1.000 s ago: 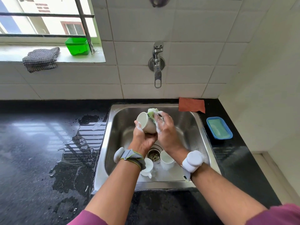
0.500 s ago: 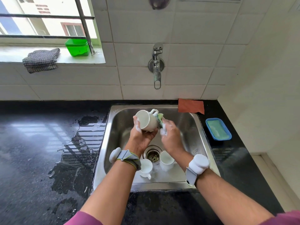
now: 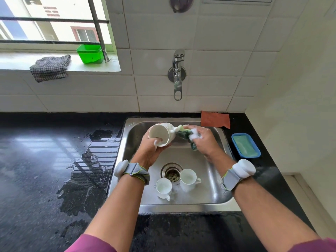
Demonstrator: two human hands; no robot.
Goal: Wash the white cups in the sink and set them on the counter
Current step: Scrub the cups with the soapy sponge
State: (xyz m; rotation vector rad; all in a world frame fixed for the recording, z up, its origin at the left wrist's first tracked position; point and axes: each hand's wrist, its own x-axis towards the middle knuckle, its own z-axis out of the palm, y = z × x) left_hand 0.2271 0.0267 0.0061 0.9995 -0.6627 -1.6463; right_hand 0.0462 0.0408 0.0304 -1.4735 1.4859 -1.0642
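Head view, left hand (image 3: 150, 150) holds cup (image 3: 164, 130) sideways, mouth leftward

Bright window (image 3: 54, 28) light w/ counter (image 3: 45, 150) glare.

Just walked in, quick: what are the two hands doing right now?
Left hand: holds a white cup, tipped on its side.
Right hand: grips a soapy sponge against the cup.

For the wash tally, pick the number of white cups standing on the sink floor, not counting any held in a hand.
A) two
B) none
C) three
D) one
A: a nearer cup and a farther cup stand upright by the drain, while the left hand holds a third cup against the sponge in the right hand.
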